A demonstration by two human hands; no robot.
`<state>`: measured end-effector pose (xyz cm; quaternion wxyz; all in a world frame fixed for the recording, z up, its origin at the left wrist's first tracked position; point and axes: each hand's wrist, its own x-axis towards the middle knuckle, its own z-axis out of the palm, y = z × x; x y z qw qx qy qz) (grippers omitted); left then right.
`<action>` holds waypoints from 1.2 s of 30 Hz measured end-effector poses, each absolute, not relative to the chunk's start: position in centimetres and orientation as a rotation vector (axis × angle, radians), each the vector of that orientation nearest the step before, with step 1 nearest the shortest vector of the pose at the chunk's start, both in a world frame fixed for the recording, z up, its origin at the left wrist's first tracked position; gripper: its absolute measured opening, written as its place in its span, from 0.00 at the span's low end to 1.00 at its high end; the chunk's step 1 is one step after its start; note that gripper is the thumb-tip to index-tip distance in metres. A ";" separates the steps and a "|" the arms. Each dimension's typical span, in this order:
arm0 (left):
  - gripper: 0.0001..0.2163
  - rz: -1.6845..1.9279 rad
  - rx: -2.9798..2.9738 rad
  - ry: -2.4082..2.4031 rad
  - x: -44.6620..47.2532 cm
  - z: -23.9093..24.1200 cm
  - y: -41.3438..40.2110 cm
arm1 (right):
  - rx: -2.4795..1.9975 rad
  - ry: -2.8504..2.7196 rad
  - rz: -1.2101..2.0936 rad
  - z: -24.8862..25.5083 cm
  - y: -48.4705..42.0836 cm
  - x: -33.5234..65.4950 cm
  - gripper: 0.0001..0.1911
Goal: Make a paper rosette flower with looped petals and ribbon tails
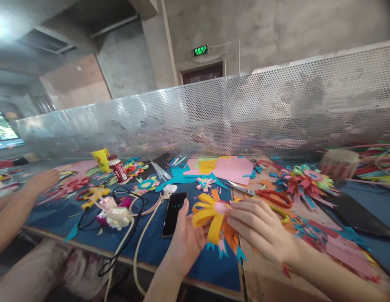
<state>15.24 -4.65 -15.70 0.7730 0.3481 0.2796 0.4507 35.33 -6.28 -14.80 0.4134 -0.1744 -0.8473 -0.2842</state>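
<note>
Between my hands is a craft flower (218, 226) with yellow looped petals, a pink centre and orange and blue strips trailing below. My left hand (185, 248) is closed around it from the left and below. The fingers of my right hand (264, 228) pinch its right side beside the pink centre; their tips are partly hidden. Left of the flower, a black phone (170, 222) lies on the blue table. Just beyond my right hand are scissors with red handles (278, 198) and a yellow handle loop (282, 215).
Pink sheets (234, 168) and cut scraps lie at the back, before a perforated metal screen (169, 113). A brown bottle (118, 171), power strip (119, 218) and cables stand left. Finished rosettes (304, 180) lie right. Another person's arm (27, 195) reaches in at left.
</note>
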 end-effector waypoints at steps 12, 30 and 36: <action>0.12 1.096 0.882 0.772 16.1 -13.8 -7.9 | -0.338 -2.321 -0.868 -15.4 -8.5 37.1 0.19; 0.18 1.080 0.905 0.876 15.2 -14.3 -8.8 | -0.634 -2.109 -0.672 -15.6 -10.3 34.4 0.20; 0.16 1.081 0.906 0.873 15.3 -14.4 -8.8 | -0.661 -2.030 -0.548 -15.7 -10.6 34.8 0.23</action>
